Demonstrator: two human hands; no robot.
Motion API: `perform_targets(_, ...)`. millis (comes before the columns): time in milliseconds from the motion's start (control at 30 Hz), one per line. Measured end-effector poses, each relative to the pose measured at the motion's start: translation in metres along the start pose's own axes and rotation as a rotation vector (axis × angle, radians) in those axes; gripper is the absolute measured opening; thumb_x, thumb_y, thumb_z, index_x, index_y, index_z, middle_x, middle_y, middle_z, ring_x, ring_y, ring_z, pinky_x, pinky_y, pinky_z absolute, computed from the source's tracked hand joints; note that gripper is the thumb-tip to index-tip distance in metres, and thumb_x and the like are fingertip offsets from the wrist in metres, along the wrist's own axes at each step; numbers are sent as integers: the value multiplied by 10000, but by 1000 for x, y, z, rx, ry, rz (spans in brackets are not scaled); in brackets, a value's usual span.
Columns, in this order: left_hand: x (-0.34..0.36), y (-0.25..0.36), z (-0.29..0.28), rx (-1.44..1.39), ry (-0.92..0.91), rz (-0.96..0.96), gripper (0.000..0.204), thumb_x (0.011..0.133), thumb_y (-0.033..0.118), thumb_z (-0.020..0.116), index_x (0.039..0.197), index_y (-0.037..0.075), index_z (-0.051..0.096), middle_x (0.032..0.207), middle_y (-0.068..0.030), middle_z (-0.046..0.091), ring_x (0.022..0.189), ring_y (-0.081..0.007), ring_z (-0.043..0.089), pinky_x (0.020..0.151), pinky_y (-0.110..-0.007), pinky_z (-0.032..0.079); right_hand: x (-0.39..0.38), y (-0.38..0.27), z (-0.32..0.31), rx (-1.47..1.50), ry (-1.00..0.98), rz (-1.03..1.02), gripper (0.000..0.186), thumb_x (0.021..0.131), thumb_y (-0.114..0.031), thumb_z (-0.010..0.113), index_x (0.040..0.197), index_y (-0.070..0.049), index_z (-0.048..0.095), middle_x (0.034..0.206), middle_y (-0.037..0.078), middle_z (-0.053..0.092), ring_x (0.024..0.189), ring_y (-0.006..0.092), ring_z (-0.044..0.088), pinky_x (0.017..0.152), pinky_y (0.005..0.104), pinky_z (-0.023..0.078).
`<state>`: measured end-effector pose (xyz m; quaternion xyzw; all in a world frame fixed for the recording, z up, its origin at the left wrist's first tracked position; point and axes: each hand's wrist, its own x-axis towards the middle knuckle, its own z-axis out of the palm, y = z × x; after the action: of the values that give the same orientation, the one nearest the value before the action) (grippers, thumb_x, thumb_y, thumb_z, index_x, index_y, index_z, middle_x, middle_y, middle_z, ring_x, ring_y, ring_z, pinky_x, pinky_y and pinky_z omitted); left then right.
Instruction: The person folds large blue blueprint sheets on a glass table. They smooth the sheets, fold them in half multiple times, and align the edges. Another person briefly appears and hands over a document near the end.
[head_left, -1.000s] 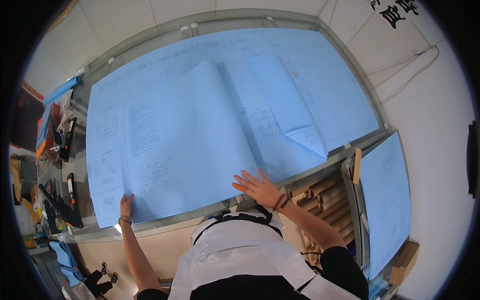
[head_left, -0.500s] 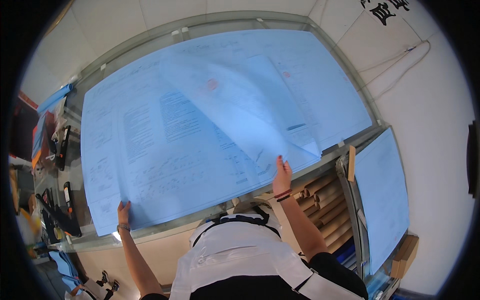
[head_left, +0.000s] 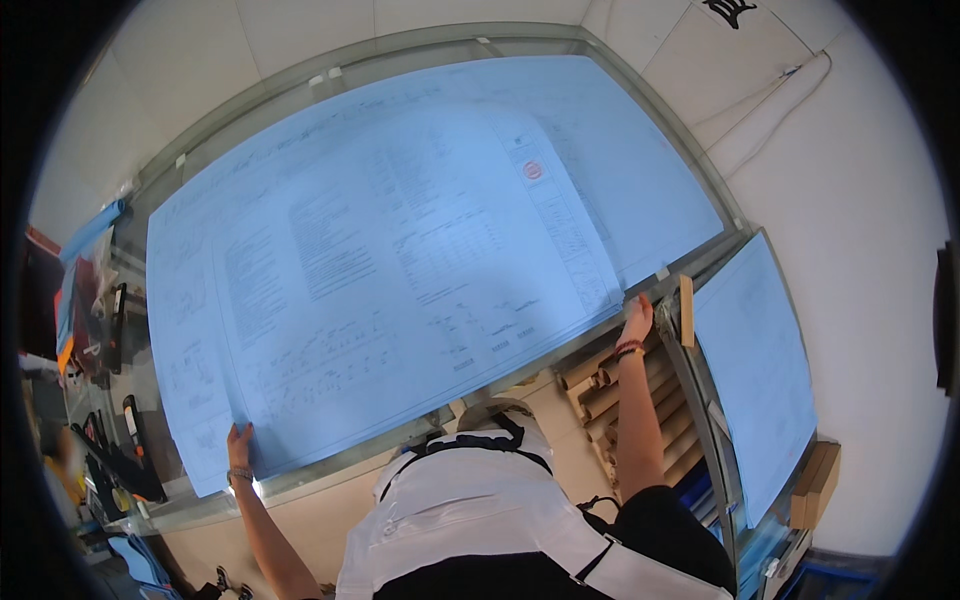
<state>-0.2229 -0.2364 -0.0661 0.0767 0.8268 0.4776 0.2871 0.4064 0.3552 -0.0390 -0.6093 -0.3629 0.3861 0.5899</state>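
Observation:
A large blueprint sheet [head_left: 350, 230], pale blue with fine lines, text blocks and a round red stamp, lies spread over the glass-topped table. Further blue sheets [head_left: 640, 190] show beneath its right side. At the lower left edge my left hand [head_left: 239, 452] has its fingers closed on the sheet, near a crease. My right hand [head_left: 637, 318] is at the lower right corner, fingers closed at the paper's edge; the fingertips are partly hidden.
Cutter knives [head_left: 133, 420] and dark tools lie on the table's left side, by a rolled blue sheet [head_left: 92, 230]. Brown cardboard tubes [head_left: 610, 400] fill a rack below the right. Another blue sheet [head_left: 760, 380] lies on a side surface at right, near a brown box [head_left: 815, 485].
The top sheet's right part, folded up diagonally before, now lies nearly flat. My right hand has moved right with its corner. My left hand stays at the lower left edge.

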Motion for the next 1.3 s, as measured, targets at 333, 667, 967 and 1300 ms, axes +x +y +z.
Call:
perform_targets(333, 7, 14, -38, -115, -102, -115, 362, 844, 136, 639, 1176, 11, 567, 1022, -28, 625, 887, -125, 558, 811, -272, 446, 21, -19, -20, -847, -571, 135, 848, 695, -670, 662, 1131, 49, 557, 1027, 162, 617, 995, 237, 582, 810, 337, 467)
perform_targets(667, 76, -9, -89, 413, -25, -162, 486, 817, 156, 651, 1266, 45, 499, 939, -74, 632, 764, -125, 559, 682, -267, 457, 13, -38, -14, -983, -1138, 537, 802, 717, -477, 756, 1256, 37, 461, 1114, 175, 572, 1032, 226, 559, 856, 324, 470)
perform_targets(967, 140, -17, -48, 728, 340, 120, 582, 828, 189, 633, 1338, 27, 405, 1150, -240, 548, 1006, -345, 562, 867, -445, 453, -8, 6, 70, -687, -860, -28, 584, 866, -265, 599, 1383, -71, 410, 1323, 150, 507, 1180, 245, 498, 985, 315, 383)
perform_targets(1300, 113, 64, -52, -373, -124, -100, 331, 780, 199, 728, 1019, 0, 615, 912, -67, 644, 815, -153, 581, 733, -315, 476, 8, -65, 139, -567, -838, 321, 810, 730, -392, 759, 1339, 26, 424, 1283, 198, 516, 1138, 276, 514, 928, 357, 411)
